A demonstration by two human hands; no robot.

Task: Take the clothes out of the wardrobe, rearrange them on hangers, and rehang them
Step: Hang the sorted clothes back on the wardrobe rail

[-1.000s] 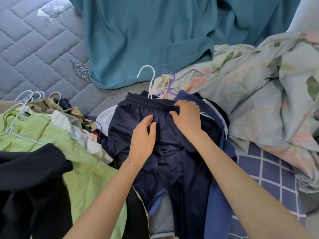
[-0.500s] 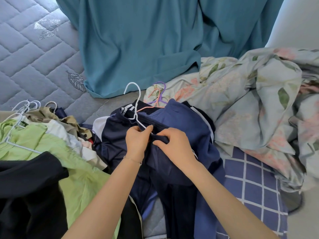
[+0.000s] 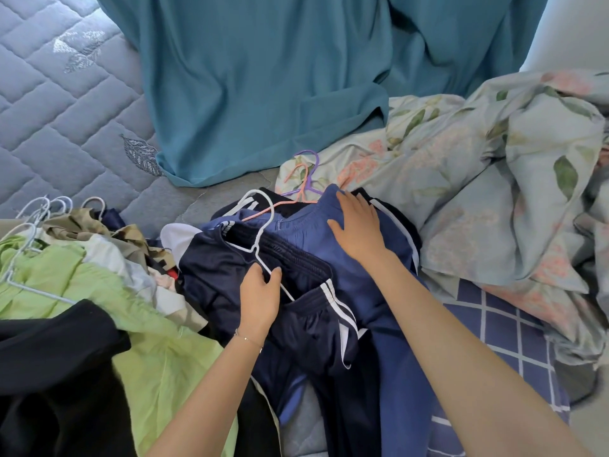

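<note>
Right hand [image 3: 357, 225] has left the hanger and lies flat, fingers spread, on mid-blue track trousers [image 3: 306, 225]. Left hand [image 3: 260, 291] pinches the thin white wire hanger [image 3: 260, 232] caught in navy white-striped shorts [image 3: 214, 275], mid grey quilted mattress [image 3: 66, 110]. Step, likely: freeing hanger. Next: pin fabric, slide wire out.

On the bed [image 3: 66, 103], the left hand [image 3: 260, 298] is gripping the lower wire of a white hanger [image 3: 263, 237] lying across navy shorts [image 3: 224, 272]. The right hand [image 3: 357, 225] is pressing flat, fingers spread, on a blue garment [image 3: 379, 291] beside a floral duvet [image 3: 494, 192].
</note>
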